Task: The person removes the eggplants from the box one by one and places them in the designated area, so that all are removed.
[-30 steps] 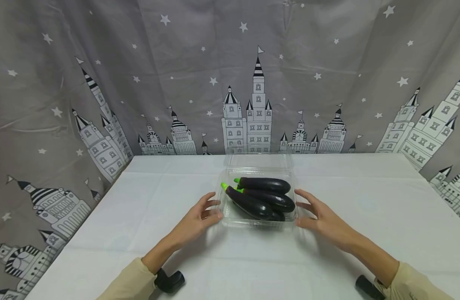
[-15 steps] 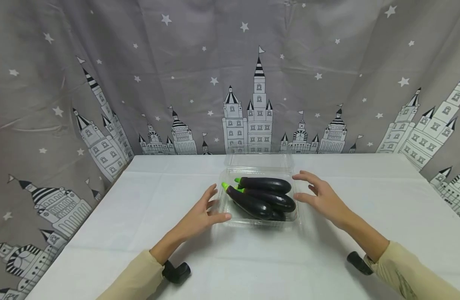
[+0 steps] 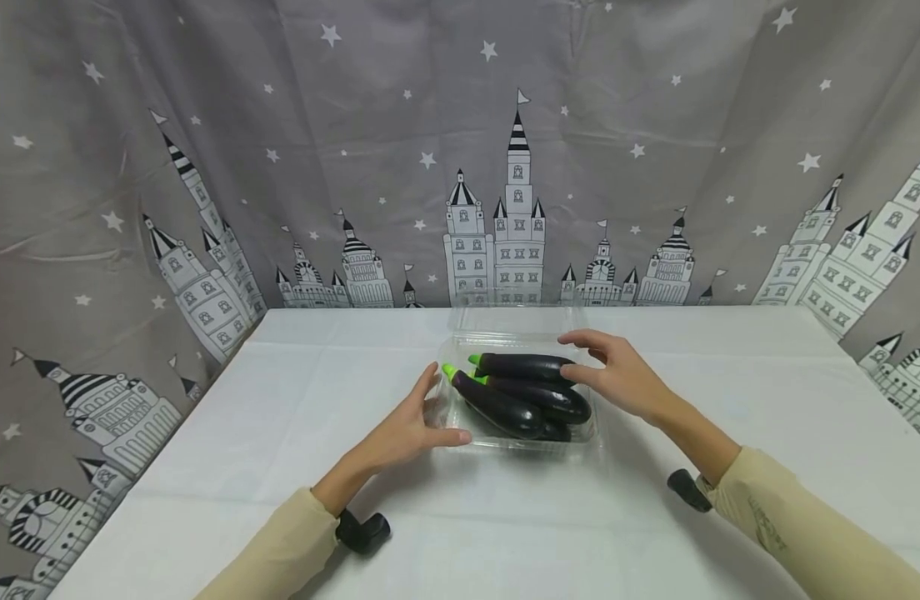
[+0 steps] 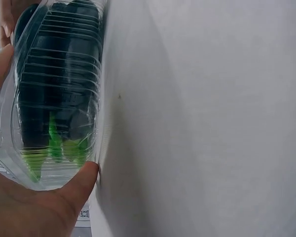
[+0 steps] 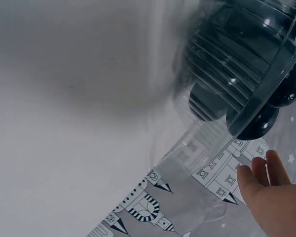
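Eggplants (image 3: 531, 392) in clear tray (image 3: 460, 439), left hand (image 3: 407, 429) touching, wrist view shows ribbed wall

A clear, ribbed plastic clamshell container (image 4: 54, 94) fills the upper left, lying on a white tablecloth (image 4: 207, 118). Through its wall show dark purple eggplants (image 4: 54, 84) with bright green stems (image 4: 52, 140). The left hand (image 4: 34, 205) presses the container's end, thumb against its lower corner, fingertips (image 4: 0, 64) along its left side.

white table (image 3: 730, 400) | grey castle-and-star curtain (image 3: 355, 125) behind
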`<action>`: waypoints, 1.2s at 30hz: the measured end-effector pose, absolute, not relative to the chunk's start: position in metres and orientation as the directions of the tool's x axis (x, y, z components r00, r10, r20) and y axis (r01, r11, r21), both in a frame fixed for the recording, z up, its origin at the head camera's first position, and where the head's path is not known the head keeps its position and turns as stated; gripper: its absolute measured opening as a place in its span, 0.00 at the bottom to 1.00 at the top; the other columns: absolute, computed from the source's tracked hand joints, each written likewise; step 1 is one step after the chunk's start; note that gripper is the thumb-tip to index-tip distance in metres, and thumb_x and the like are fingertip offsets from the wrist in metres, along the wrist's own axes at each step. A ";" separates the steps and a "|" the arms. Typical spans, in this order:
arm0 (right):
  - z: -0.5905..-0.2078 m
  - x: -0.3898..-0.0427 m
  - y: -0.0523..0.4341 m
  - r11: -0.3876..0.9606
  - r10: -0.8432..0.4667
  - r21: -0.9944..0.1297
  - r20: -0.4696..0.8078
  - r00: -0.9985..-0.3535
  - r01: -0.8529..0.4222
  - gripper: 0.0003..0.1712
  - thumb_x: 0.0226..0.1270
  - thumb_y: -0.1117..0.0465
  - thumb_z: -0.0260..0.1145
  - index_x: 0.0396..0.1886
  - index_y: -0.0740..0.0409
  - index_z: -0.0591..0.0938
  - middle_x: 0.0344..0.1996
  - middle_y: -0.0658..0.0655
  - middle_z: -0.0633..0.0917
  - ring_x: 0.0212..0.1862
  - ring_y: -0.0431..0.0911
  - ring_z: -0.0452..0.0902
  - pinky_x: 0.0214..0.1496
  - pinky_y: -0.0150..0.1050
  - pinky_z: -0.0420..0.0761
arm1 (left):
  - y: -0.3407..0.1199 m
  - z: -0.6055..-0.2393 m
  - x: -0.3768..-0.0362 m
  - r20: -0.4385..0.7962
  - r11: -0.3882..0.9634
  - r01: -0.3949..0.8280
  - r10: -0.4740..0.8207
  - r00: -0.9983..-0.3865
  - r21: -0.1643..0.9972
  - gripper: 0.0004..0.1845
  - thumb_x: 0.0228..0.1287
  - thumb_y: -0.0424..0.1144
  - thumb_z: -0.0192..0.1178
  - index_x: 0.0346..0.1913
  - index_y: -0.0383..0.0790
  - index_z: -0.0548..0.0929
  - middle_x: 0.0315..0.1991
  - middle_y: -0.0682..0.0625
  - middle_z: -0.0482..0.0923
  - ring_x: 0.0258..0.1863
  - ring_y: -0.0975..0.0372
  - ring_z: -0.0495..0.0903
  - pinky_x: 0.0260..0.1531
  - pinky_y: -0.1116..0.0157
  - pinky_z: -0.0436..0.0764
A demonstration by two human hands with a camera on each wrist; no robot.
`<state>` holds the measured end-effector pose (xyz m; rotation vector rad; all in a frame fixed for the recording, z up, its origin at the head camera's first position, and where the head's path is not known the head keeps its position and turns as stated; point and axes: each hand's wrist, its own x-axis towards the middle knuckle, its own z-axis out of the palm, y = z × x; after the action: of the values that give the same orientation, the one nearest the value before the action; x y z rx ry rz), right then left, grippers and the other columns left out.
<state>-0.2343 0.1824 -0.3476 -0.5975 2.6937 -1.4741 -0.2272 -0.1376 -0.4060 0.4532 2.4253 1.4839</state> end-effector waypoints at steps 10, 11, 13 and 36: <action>-0.341 -0.257 0.160 0.552 -0.425 -0.751 0.122 -0.897 -0.363 0.26 0.67 0.58 0.64 0.62 0.65 0.77 0.62 0.64 0.76 0.67 0.62 0.65 0.69 0.59 0.60 | -0.138 -0.405 -0.232 -0.076 0.451 0.142 0.433 -0.898 0.881 0.66 0.52 0.50 0.75 0.79 0.39 0.34 0.78 0.39 0.46 0.72 0.44 0.57 0.68 0.42 0.53; -0.340 -0.259 0.158 0.555 -0.429 -0.748 0.118 -0.896 -0.364 0.25 0.67 0.59 0.65 0.62 0.65 0.78 0.62 0.63 0.77 0.67 0.62 0.65 0.69 0.60 0.61 | -0.138 -0.405 -0.233 -0.078 0.452 0.142 0.434 -0.897 0.880 0.67 0.51 0.50 0.75 0.79 0.39 0.34 0.77 0.39 0.47 0.72 0.44 0.57 0.68 0.43 0.54; -0.339 -0.261 0.156 0.556 -0.435 -0.748 0.110 -0.893 -0.363 0.25 0.67 0.59 0.65 0.61 0.65 0.78 0.62 0.63 0.77 0.66 0.62 0.65 0.68 0.60 0.62 | -0.138 -0.405 -0.233 -0.082 0.458 0.143 0.436 -0.896 0.878 0.67 0.52 0.50 0.75 0.79 0.40 0.33 0.77 0.40 0.48 0.72 0.46 0.58 0.69 0.44 0.54; -0.353 -0.272 0.149 0.558 -0.462 -0.738 0.105 -0.881 -0.380 0.27 0.66 0.60 0.65 0.62 0.69 0.76 0.59 0.66 0.78 0.62 0.62 0.71 0.65 0.57 0.68 | -0.139 -0.405 -0.233 -0.087 0.465 0.145 0.441 -0.893 0.873 0.66 0.53 0.50 0.74 0.79 0.39 0.33 0.78 0.41 0.48 0.72 0.46 0.58 0.68 0.43 0.55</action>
<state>-0.2717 0.1492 -0.3525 -0.7274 2.6826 -1.2333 -0.2334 -0.1390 -0.4053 0.4994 2.4168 1.3970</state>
